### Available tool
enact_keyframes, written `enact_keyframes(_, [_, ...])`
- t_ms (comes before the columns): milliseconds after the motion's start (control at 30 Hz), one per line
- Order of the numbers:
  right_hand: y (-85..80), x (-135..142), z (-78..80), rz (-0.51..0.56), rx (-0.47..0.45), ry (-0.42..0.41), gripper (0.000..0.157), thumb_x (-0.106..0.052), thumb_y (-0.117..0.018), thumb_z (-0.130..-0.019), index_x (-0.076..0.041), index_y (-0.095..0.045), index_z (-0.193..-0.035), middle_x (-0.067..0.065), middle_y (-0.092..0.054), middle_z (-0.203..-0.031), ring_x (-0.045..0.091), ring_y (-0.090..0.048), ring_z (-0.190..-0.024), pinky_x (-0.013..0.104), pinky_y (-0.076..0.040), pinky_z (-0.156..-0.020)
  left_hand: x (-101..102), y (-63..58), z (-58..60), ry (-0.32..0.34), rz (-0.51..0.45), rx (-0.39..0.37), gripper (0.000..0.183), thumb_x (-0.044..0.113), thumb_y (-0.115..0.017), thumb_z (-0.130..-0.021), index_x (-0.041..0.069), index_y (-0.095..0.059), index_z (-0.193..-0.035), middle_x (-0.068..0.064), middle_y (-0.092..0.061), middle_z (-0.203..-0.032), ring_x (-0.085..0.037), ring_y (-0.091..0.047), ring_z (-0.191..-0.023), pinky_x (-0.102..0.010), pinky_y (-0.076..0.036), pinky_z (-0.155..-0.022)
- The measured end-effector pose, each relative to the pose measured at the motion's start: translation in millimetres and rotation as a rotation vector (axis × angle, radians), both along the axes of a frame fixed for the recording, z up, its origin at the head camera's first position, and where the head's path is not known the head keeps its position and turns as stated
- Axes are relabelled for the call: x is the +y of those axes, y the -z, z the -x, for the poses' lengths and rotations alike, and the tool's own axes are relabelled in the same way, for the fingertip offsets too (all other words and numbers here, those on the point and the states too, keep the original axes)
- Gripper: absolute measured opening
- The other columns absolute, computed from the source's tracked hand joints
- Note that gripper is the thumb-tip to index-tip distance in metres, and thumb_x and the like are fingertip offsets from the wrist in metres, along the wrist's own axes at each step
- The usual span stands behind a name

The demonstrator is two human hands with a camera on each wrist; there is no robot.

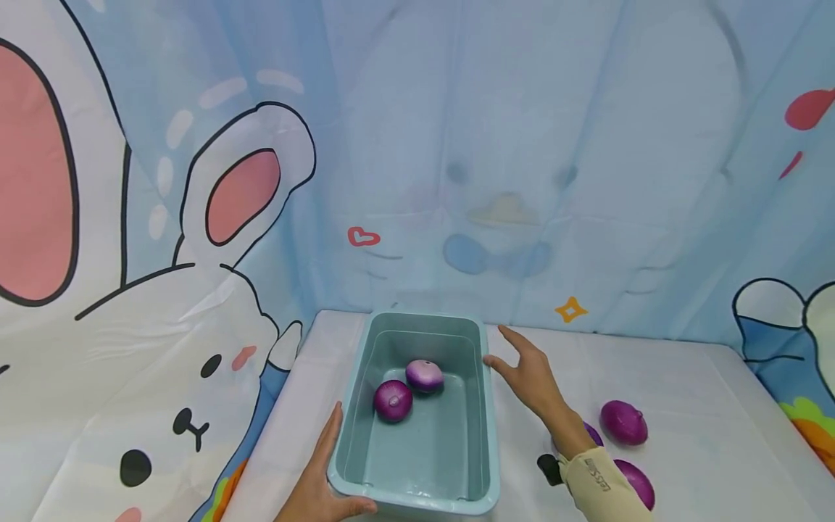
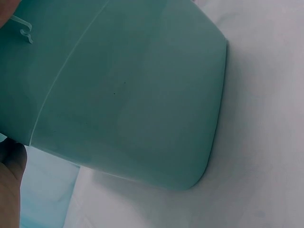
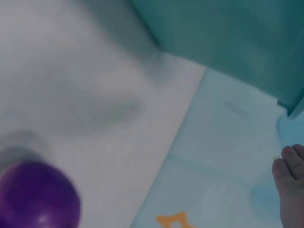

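A pale teal plastic bin (image 1: 430, 464) stands on the white-covered table, with two purple onions inside. One onion (image 1: 393, 401) lies nearer, and a paler-topped onion (image 1: 425, 376) lies just behind it. My left hand (image 1: 320, 475) rests against the bin's near left corner, thumb along the front and fingers straight up the left side. The bin's outer wall (image 2: 142, 95) fills most of the left wrist view. Beside the right rim is my right hand (image 1: 531, 373), fingers extended and holding nothing. Its thumb tip is close to the rim; contact cannot be told.
Right of the bin lie three more onions: a whole one (image 1: 624, 423), another (image 1: 636, 484) partly covered by the sleeve (image 1: 603, 482), and a third (image 1: 593, 435) mostly behind the right wrist. A printed blue curtain (image 1: 417, 145) hangs along the table's back edge.
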State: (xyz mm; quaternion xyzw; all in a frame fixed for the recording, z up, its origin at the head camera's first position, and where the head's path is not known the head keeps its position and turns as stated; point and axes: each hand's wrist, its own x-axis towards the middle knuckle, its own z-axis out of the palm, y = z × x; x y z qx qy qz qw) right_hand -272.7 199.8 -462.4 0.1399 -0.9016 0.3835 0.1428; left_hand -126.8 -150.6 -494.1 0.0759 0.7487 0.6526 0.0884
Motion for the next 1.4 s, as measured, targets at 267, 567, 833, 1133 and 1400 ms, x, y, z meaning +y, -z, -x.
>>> enact_keyframes(267, [18.0,41,-21.7,-0.060,-0.057,0.089,0.071,-0.031,-0.071,-0.089,0.005,-0.042,-0.143,0.030,-0.045,-0.143,0.048,-0.040,-0.132,0.061,-0.037,-0.105,-1,-1.5,-2.1,-0.030,0.060,0.000,0.122,0.025,-0.087,-0.072,0.049,0.003,-0.152,0.001,-0.001,-0.163,-0.040,-0.032,-0.137,-0.049,-0.046,-0.102])
enact_keyframes(567, [34.9,61,-38.9,-0.090,-0.141,0.108,0.076,-0.036,-0.072,-0.088,0.007,-0.041,-0.143,0.032,-0.042,-0.143,0.051,-0.039,-0.131,0.062,-0.036,-0.105,-2,1.9,0.2,-0.015,0.033,0.007,0.123,0.022,-0.088,-0.070,0.047,-0.001,-0.153,-0.002,-0.003,-0.163,-0.039,-0.031,-0.137,-0.048,-0.046,-0.102])
enact_keyframes(833, [46.1,70,-49.5,-0.145,-0.219,0.158,0.084,-0.041,-0.073,-0.084,0.006,-0.039,-0.144,0.032,-0.040,-0.144,0.051,-0.039,-0.131,0.061,-0.037,-0.104,-2,2.7,1.5,-0.002,0.025,0.013,0.124,0.021,-0.089,-0.069,0.047,-0.001,-0.153,-0.002,-0.004,-0.163,-0.038,-0.030,-0.138,-0.047,-0.046,-0.103])
enact_keyframes(1133, [54.9,81,-65.4,-0.177,-0.281,0.165,0.084,-0.035,-0.077,-0.082,0.007,-0.038,-0.144,0.032,-0.041,-0.143,0.052,-0.037,-0.131,0.061,-0.035,-0.105,-1,0.1,1.7,-0.003,0.023,0.025,0.124,0.019,-0.089,-0.069,0.047,-0.001,-0.153,0.001,-0.003,-0.163,-0.039,-0.028,-0.138,-0.045,-0.044,-0.103])
enact_keyframes(1400, [62.6,87,-76.7,-0.217,-0.321,0.162,0.087,-0.034,-0.080,-0.078,0.008,-0.039,-0.142,0.034,-0.041,-0.142,0.053,-0.038,-0.130,0.062,-0.036,-0.104,-1,0.8,0.9,0.004,0.007,0.026,0.125,0.016,-0.089,-0.069,0.046,-0.001,-0.153,0.001,-0.002,-0.163,-0.039,-0.027,-0.138,-0.039,-0.044,-0.102])
